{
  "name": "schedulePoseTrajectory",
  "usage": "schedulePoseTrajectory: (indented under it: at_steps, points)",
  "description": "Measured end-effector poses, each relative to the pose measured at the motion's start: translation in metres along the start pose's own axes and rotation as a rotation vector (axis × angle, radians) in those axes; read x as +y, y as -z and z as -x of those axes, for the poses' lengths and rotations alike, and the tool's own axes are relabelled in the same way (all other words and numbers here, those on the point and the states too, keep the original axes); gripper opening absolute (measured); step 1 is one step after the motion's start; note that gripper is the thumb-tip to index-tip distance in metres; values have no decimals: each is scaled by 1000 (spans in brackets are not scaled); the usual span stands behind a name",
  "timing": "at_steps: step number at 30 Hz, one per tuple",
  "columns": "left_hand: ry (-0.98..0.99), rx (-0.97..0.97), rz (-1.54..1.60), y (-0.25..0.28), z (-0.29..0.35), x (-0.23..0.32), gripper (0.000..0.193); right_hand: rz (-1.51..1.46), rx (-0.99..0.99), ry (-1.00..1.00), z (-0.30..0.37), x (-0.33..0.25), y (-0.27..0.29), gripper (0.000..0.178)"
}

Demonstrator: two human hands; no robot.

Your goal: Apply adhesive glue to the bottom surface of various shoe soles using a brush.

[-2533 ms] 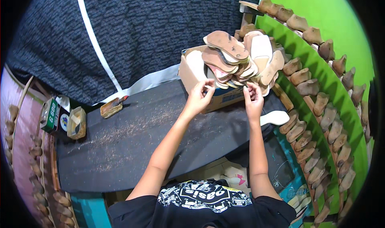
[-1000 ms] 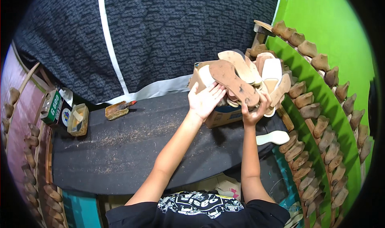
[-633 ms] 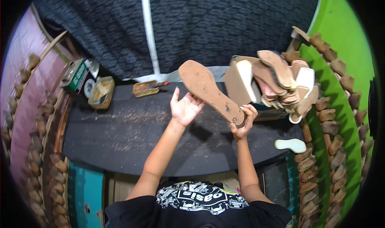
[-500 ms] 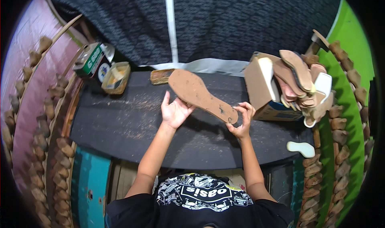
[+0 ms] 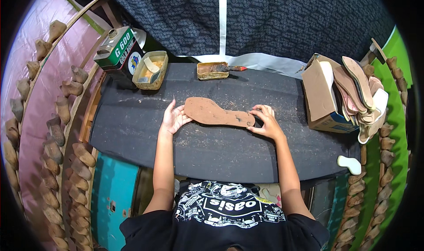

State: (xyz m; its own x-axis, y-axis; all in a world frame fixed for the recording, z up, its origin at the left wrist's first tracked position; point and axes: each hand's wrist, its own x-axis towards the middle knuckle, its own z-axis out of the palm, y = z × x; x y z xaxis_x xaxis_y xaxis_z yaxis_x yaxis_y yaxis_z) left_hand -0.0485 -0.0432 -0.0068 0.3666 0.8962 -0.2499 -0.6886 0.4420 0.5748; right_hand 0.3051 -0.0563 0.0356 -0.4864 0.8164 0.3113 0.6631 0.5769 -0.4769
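Note:
A brown shoe sole [image 5: 216, 113], its surface marked with dark smudges, is held above the black-covered table, lying sideways. Its wide toe end points left, where my left hand [image 5: 175, 117] supports the edge, thumb raised and fingers partly hidden beneath. At the narrow heel end on the right, my right hand [image 5: 267, 122] grips the sole between thumb and fingers.
Beyond the sole sits a small tray [image 5: 212, 76] with a red-tipped brush. A plastic tub [image 5: 160, 76] and a metal can [image 5: 119, 56] stand far left. On the right are a cardboard box [image 5: 319, 90] of soles and a white sole piece [image 5: 349, 165]. Wooden shoe lasts [image 5: 62, 109] line both sides.
The sole has come nearer to me and turned from a slant to almost level. Both hands moved with it. The view has shifted, and the brush by the tray is now uncovered.

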Motion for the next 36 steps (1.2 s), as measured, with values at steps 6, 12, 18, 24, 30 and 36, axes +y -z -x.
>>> schedulePoseTrajectory:
  at_steps: [6,12,18,24,30,36]
  points:
    - [84,-60,-358,4,-23,23,63,30,-80,-72,-13,6,-2,48]
    - [28,81,-433,4,-31,21,63,-347,390,-129,-57,28,-15,19]
    - [3,152,-447,11,-26,20,59,-641,691,-358,-129,33,-37,26]
    - [22,28,-324,13,-28,25,55,-1060,519,-632,-160,34,-56,32]
    - [19,56,-314,20,-29,26,41,-1064,512,-551,-169,31,-65,30]
    - [-13,82,-348,8,-24,28,37,-1039,538,-415,-172,26,-63,21]
